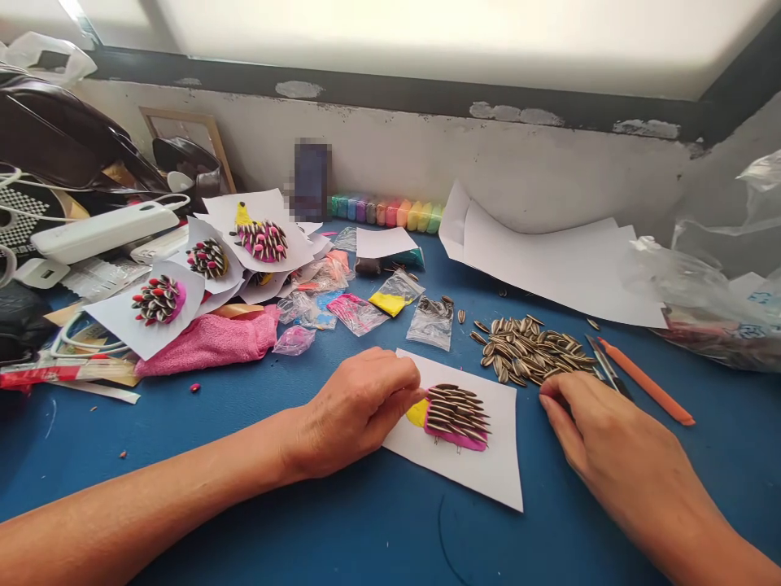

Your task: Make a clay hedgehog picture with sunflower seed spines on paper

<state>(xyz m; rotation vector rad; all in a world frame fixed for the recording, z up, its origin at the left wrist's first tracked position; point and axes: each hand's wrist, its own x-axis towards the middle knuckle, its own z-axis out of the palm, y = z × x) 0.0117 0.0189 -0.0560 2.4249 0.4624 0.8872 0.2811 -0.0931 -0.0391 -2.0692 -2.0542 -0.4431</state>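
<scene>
A white paper sheet (500,480) carries a hedgehog-like figure of magenta clay (473,442) with a yellow clay head (416,413). Rows of striped sunflower seeds (457,407) are stuck in the magenta body. My left hand (363,403) is closed at the figure's left side, its fingertips by the yellow head and covering part of it; anything inside the pinch is hidden. To the right lies a heap of loose sunflower seeds (530,346). My right hand (628,456) has thumb and index fingertips together at the heap's near edge; whatever lies between them does not show.
Small bags of yellow clay (392,303) and pink clay (357,313) lie behind the sheet. Finished seed figures (263,242) and a pink cloth (213,346) are at left. An orange pen-like stick (650,384) lies right; large paper sheets (549,252) lean behind.
</scene>
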